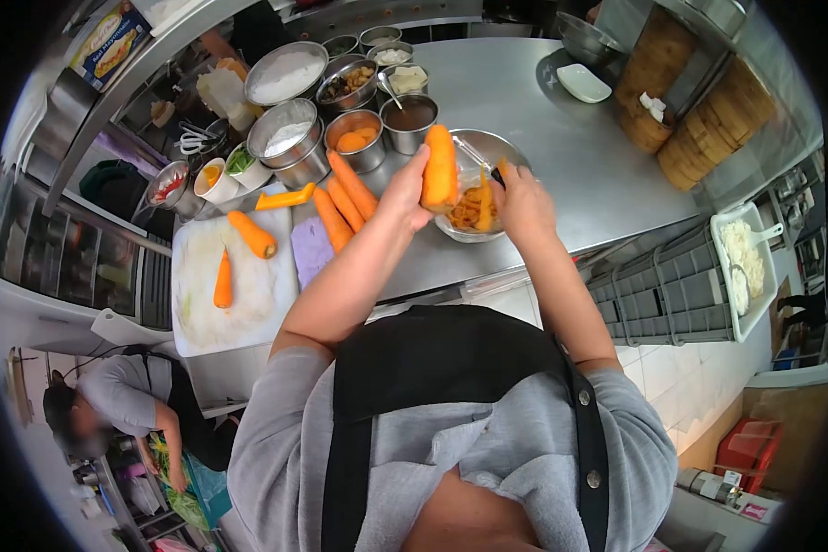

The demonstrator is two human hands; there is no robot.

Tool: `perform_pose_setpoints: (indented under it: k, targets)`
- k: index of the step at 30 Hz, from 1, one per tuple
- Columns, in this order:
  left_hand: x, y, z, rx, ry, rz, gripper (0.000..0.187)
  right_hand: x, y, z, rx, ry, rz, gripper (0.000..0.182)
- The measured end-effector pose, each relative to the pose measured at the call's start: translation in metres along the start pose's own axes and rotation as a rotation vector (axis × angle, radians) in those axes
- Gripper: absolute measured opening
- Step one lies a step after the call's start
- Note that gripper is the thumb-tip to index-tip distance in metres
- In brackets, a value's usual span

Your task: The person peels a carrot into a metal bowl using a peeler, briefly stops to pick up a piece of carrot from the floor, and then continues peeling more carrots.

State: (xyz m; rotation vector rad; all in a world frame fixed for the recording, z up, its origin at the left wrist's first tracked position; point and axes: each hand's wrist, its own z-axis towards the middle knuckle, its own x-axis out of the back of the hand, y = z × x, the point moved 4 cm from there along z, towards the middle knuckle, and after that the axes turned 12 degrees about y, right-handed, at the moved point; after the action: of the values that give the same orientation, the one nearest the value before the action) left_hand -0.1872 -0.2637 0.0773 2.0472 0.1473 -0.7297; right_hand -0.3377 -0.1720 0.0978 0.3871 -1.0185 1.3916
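Observation:
My left hand point(408, 191) is closed round a thick, peeled-looking orange carrot point(440, 169), held upright at the near left edge of a metal bowl point(495, 145). My right hand point(526, 204) grips a peeler with a dark handle point(498, 177) over the bowl's right side. Orange peelings point(472, 210) lie in the bowl. Left of my left hand, several whole carrots point(339, 204) rest on the steel table point(488, 78). Two carrot pieces, one thick point(252, 235) and one small and pointed point(223, 281), lie on the white cutting board point(235, 322).
An orange-handled knife point(285, 198) lies at the board's top edge beside a purple cloth point(311, 250). Metal containers point(347, 83) of ingredients stand behind. Bamboo steamers point(716, 120) and a white dish point(583, 83) are at right. A person point(133, 396) bends over greens at lower left.

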Motion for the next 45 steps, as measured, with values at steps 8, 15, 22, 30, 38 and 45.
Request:
perform_pose_setpoints:
  k: [8, 15, 22, 30, 38, 45]
  targets:
    - [-0.006, 0.014, 0.022, -0.033, 0.153, 0.004, 0.044, 0.013, 0.005, -0.001, 0.132, 0.148, 0.08, 0.032]
    - [-0.007, 0.012, 0.024, -0.091, 0.125, 0.028, 0.045, -0.015, 0.008, -0.018, -0.843, -0.859, 1.627, 0.04]
    - [0.0, 0.011, 0.021, -0.113, 0.136, 0.025, 0.046, -0.015, -0.011, -0.028, -1.236, -1.193, 2.319, 0.049]
    - [-0.003, 0.012, 0.024, -0.183, 0.142, 0.02, 0.046, 0.003, -0.021, -0.024, -0.154, -0.27, 0.757, 0.037]
    - [-0.007, 0.007, 0.01, -0.122, 0.248, 0.154, 0.045, 0.017, -0.035, -0.025, 0.042, -0.164, 0.181, 0.032]
    - [0.002, -0.002, 0.009, -0.245, 0.196, 0.226, 0.044, 0.005, -0.039, -0.021, 0.08, -0.122, 0.195, 0.03]
